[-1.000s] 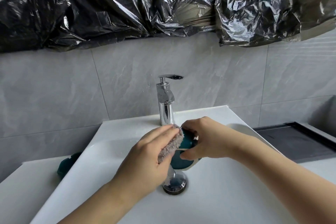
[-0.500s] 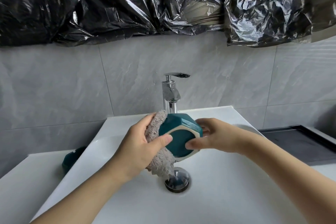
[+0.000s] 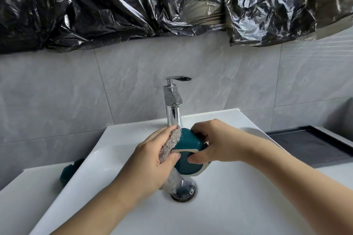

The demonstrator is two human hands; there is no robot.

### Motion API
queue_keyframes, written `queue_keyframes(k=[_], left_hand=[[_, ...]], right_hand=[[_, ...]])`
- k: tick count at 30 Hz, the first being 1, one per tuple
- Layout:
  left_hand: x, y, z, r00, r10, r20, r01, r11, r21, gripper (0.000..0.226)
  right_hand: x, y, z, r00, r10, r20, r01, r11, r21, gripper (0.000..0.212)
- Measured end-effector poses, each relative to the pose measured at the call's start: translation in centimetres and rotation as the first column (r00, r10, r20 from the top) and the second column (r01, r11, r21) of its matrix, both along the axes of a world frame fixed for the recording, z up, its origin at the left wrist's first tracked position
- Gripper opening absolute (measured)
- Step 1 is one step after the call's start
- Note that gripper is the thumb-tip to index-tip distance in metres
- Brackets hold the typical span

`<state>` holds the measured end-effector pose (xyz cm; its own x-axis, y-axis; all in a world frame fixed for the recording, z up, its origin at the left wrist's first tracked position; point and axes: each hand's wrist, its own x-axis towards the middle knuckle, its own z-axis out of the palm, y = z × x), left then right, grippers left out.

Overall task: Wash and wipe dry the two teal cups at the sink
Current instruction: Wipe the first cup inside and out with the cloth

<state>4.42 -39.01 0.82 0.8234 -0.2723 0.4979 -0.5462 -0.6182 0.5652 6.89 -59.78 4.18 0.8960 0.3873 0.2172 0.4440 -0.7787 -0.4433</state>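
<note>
Two hands (image 3: 150, 160) (image 3: 215, 143), cloth (image 3: 171, 145) against teal cup (image 3: 188, 144)

teal cup (image 3: 188, 144) lowered, right hand (image 3: 214, 142) now over it

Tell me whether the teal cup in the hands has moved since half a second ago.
Yes. The teal cup sits slightly lower against the faucet and has turned, its base tipped further down toward the drain.

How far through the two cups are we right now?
Done: nothing I can confirm. In hand: the right hand holds one faceted teal cup over the white sink while the left hand presses a grey fluffy cloth against it. Left: the second teal cup sits beside the basin; whether it is washed is unclear.
</note>
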Motion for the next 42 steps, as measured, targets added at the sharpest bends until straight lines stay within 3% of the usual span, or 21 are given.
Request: queue_keyframes(k=[4,6,9,11,13,17,21,26,29,31,33,34,36,38,42], left_hand=[[0.4,0.8,0.4,0.982,-0.090,-0.166,0.081,0.995,-0.058,0.062],[0.7,1.1,0.6,0.977,-0.124,-0.174,0.096,0.983,-0.159,0.053],[0.8,1.4,1.3,0.964,-0.188,-0.190,0.112,0.929,-0.352,0.042],[0.7,1.3,1.4,0.951,-0.235,-0.199,0.126,0.887,-0.445,0.038],[0.6,0.9,1.3,0.947,-0.252,-0.198,0.130,0.867,-0.481,0.036],[0.4,0.0,0.6,0.983,-0.108,-0.146,0.055,0.944,-0.326,0.046],[0.1,0.0,0.0,0.995,0.012,0.096,-0.001,0.993,-0.118,0.059],[-0.4,-0.5,-0.2,0.913,0.057,0.404,-0.098,0.992,0.082,0.063],[-0.7,-0.7,0.4,0.805,0.032,0.592,-0.228,0.938,0.259,0.058],[-0.6,-0.5,0.6,0.780,0.018,0.625,-0.259,0.919,0.296,0.055],[-0.6,-0.2,1.0,0.881,0.118,0.459,-0.194,0.973,0.122,0.047],[-0.6,-0.1,1.4,0.954,0.141,0.263,-0.134,0.990,-0.045,0.042],[0.0,0.2,1.5,0.989,-0.072,-0.133,0.024,0.942,-0.334,0.037],[0.5,0.5,1.2,0.946,-0.214,-0.245,0.090,0.897,-0.433,0.037],[0.7,0.6,0.8,0.896,-0.281,-0.344,0.046,0.829,-0.557,0.037]], right_hand=[[-0.3,0.3,0.0,1.000,0.024,0.018,-0.023,0.999,-0.042,0.032],[0.0,0.1,0.1,0.999,0.037,0.010,-0.038,0.995,0.096,0.034],[0.3,-0.4,0.2,0.988,0.041,-0.150,0.004,0.957,0.288,0.062],[0.5,-0.7,0.0,0.977,0.064,-0.203,0.001,0.951,0.308,0.062],[0.5,-0.7,0.1,0.988,0.046,-0.144,-0.005,0.962,0.272,0.057],[0.2,-0.9,0.7,1.000,0.004,-0.006,-0.002,0.981,0.194,0.041],[0.1,-0.7,0.5,0.998,-0.007,0.054,0.000,0.991,0.136,0.037],[0.3,-0.4,0.4,0.998,-0.037,0.054,0.030,0.990,0.140,0.038],[0.4,-0.3,0.4,0.997,-0.066,0.024,0.061,0.984,0.167,0.038],[0.4,-0.3,0.3,0.998,-0.056,-0.013,0.058,0.982,0.182,0.038],[0.3,-0.4,0.4,0.998,-0.029,-0.056,0.040,0.978,0.205,0.036],[0.3,-0.4,0.5,0.996,-0.012,-0.087,0.033,0.970,0.240,0.036],[0.3,-0.6,0.6,0.989,0.017,-0.144,0.029,0.951,0.309,0.043],[0.3,-0.7,0.5,0.985,0.023,-0.173,0.032,0.950,0.311,0.057],[0.4,-0.5,0.1,0.989,0.018,-0.150,0.022,0.965,0.260,0.061]])
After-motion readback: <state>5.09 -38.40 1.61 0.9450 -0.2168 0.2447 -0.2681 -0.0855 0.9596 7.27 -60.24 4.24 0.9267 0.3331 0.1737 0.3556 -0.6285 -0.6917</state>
